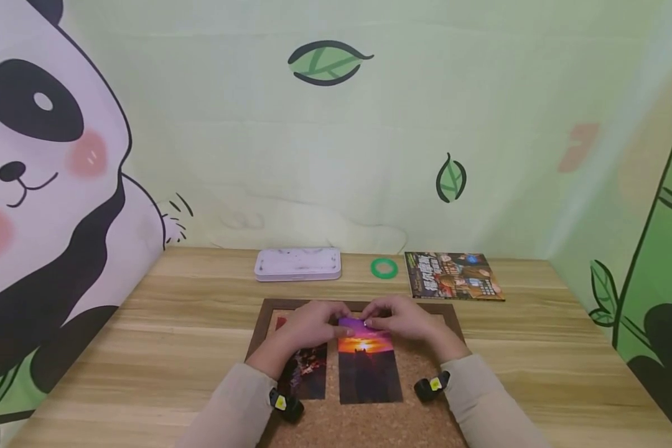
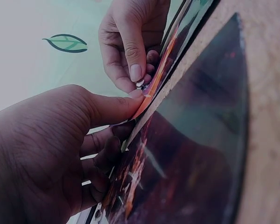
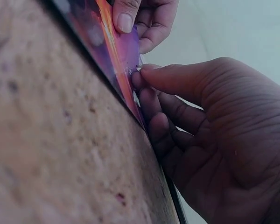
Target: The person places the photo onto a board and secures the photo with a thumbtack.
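Observation:
A sunset photo [image 1: 366, 367], purple at the top and dark below, lies on the cork board [image 1: 358, 426]. My left hand [image 1: 310, 323] pinches its upper left part, thumb on the printed face. At the top edge, my right hand [image 1: 400, 318] pinches a small shiny thumbtack [image 2: 140, 84] between thumb and index finger; its point is hidden. Left of this photo is a second, darker photo [image 1: 312, 376] on the board, partly covered by my left hand and wrist.
Behind the board's dark frame [image 1: 269, 311] stand a pale pencil case [image 1: 298, 264], a green tape ring [image 1: 384, 268] and a colourful magazine [image 1: 453, 277]. They lie on a wooden table [image 1: 162, 330]. A wall cloth with a panda print hangs behind.

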